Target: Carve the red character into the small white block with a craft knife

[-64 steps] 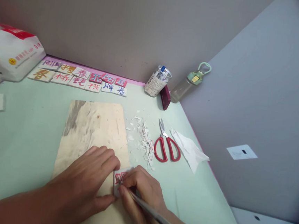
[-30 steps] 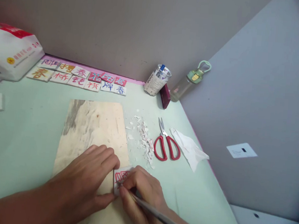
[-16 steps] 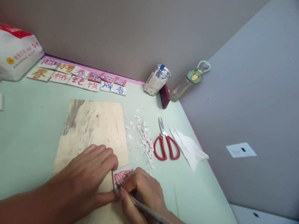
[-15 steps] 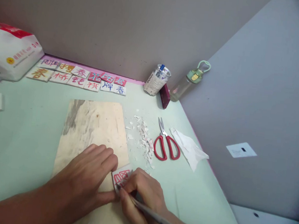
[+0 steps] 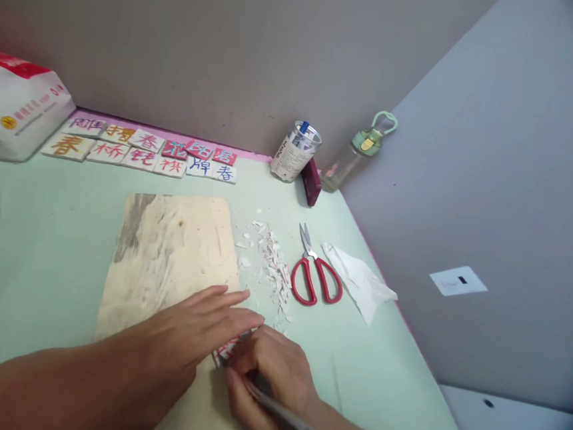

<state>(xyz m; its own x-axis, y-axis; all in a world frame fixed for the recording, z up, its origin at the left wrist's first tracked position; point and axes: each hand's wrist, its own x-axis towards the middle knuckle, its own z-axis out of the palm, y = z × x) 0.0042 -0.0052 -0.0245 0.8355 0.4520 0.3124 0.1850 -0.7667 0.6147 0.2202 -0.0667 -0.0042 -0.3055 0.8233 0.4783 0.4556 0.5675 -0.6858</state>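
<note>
My right hand (image 5: 272, 381) is closed round the slim grey handle of a pen-like craft knife (image 5: 298, 423), held low as if writing; its tip is hidden behind the fingers. Under that hand lies a small white square carving block (image 5: 228, 350) with red lines drawn on it, mostly covered. My left hand (image 5: 206, 328) reaches across from the left with its fingers stretched out and apart. Its index finger lies along the block's far edge, and the thumb is out of sight. Beneath the hands is a pale wooden board (image 5: 177, 252) with dark grain streaks.
White shavings (image 5: 274, 267), red-handled scissors (image 5: 317, 278) and a crumpled tissue (image 5: 360, 285) lie right of the board. Along the back stand several lettered tiles (image 5: 106, 152), a can (image 5: 294, 152), a dark red box (image 5: 310, 184) and a bottle (image 5: 352, 157). A tissue pack (image 5: 19, 111) sits left.
My left hand has let its pinch on the block's edge go; its fingers have straightened and moved right over the block. My right hand stays almost in place with the knife. The view has shifted slightly.
</note>
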